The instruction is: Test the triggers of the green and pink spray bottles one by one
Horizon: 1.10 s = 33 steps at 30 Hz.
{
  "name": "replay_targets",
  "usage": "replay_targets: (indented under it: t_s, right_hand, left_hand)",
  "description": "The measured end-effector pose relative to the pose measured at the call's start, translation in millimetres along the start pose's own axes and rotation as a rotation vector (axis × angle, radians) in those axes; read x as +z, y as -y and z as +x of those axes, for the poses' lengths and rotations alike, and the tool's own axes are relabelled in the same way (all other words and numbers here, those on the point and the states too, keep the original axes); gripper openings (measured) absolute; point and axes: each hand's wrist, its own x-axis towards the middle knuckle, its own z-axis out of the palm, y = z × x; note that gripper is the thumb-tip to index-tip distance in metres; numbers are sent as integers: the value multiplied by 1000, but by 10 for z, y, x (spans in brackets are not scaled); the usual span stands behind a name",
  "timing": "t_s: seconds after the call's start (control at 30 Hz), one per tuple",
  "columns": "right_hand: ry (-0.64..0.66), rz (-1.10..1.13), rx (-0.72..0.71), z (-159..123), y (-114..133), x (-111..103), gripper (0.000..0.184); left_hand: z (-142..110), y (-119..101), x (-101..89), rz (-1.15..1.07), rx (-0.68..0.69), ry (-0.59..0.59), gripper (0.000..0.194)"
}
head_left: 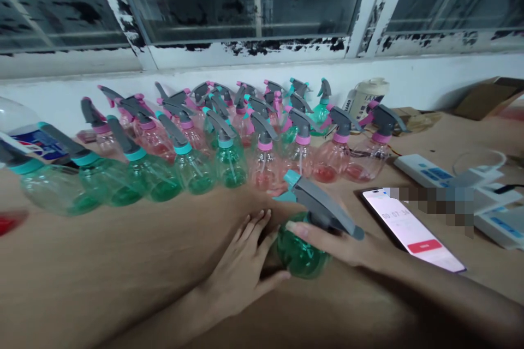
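A green spray bottle (301,256) with a grey and turquoise trigger head (317,200) is at the front centre, above or on the brown table. My right hand (338,242) is closed around its right side just below the head; part of the grip is hidden behind the trigger. To the left of the bottle, my left hand (241,264) has its fingers stretched forward. Its thumb reaches toward the bottle's lower side, and whether it touches I cannot tell. A row of green spray bottles (196,172) and pink spray bottles (264,166) stands behind my hands.
Several more spray bottles crowd toward the white wall (245,62). On the right lie a phone (413,226) showing a timer and white power strips (426,169) with cables. A cream tub (370,92) and a cardboard box (487,98) stand behind them. Something red (10,223) sits far left.
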Motion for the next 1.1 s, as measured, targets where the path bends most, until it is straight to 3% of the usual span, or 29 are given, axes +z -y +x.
replay_targets:
  t_s: [0.13, 0.33, 0.57, 0.97, 1.1]
  right_hand:
    - [-29, -11, -33, 33, -16, 12, 16]
    - [-49, -50, 55, 23, 4, 44, 20]
    - [4, -7, 21, 29, 20, -4, 7]
    - [-91, -151, 77, 38, 91, -47, 22]
    - [-73, -157, 98, 59, 118, -59, 7]
  left_hand:
    - [-16, 7, 10, 18, 7, -16, 67]
    - [-10, 22, 27, 12, -7, 7, 71]
    - [12, 27, 21, 7, -7, 44, 68]
    - [-1, 7, -3, 30, -8, 51, 61]
    - [-1, 7, 0, 31, -14, 53, 59]
